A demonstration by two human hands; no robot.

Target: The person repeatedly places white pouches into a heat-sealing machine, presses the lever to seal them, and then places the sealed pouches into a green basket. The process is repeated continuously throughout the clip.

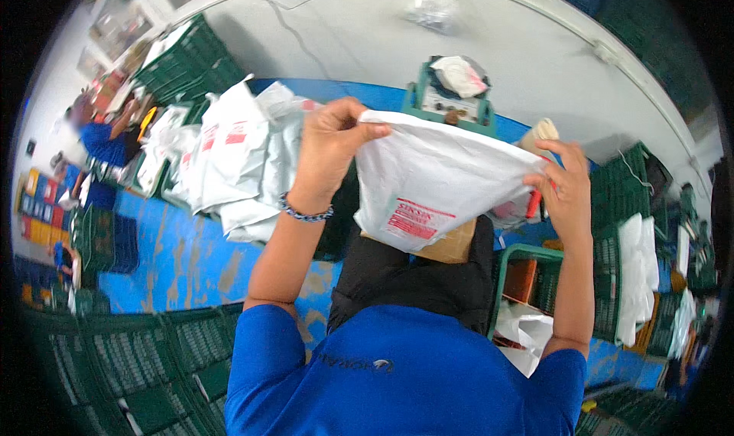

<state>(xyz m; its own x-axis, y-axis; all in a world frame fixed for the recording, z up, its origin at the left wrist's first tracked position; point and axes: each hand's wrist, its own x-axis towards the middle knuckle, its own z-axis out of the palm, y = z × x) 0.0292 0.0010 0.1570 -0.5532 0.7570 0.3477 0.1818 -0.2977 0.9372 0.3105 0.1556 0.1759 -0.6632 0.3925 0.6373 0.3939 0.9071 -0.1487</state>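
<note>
A white plastic mailer bag [428, 172] with red print hangs stretched between my two hands, above my lap. My left hand [336, 141] pinches its upper left corner between thumb and fingers. At the upper right corner my right hand [564, 177] grips the bag's edge, and a red, pen-like thing [534, 204] shows just below those fingers. Behind the bag's lower edge a piece of brown cardboard [451, 246] rests on my lap. What the bag contains, if anything, cannot be seen.
White mailer bags [233, 149] are heaped to my left. A green crate [527, 254] holding white plastic stands by my right leg. Ahead, a green stand [451, 113] carries small items against the wall. Stacked green crates [115, 352] lie behind left; a co-worker [105, 141] sits far left.
</note>
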